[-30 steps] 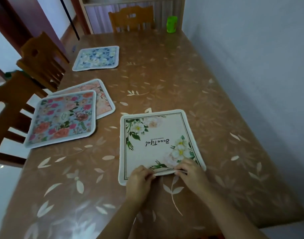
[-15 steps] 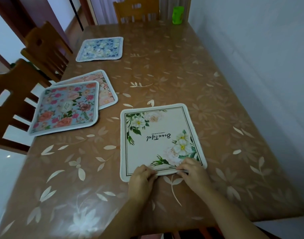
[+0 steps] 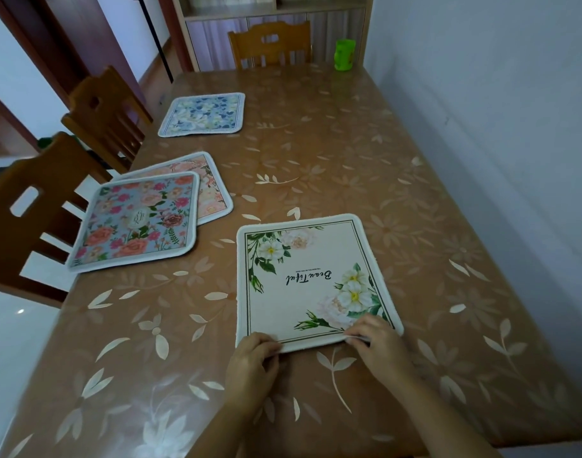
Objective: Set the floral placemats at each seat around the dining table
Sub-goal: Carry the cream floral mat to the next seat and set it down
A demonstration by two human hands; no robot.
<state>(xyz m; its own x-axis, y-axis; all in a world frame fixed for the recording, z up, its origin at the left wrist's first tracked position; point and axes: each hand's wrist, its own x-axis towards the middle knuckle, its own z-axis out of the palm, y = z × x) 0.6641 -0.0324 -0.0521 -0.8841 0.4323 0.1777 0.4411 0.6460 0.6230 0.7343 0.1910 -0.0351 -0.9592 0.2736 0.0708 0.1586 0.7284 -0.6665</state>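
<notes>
Near surface [image 3: 349, 143] edge: cream placemat [image 3: 309, 279] unmoved; left hand [image 3: 253, 361], right hand [image 3: 378, 345] still pinch near hem. Seat looks nearly set; rose placemat [image 3: 137, 223] pending.

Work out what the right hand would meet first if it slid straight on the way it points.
The right hand points forward-left over the cream mat it pinches, so that mat comes first. Beyond it, probably the pink mat, though the line is uncertain.
</notes>
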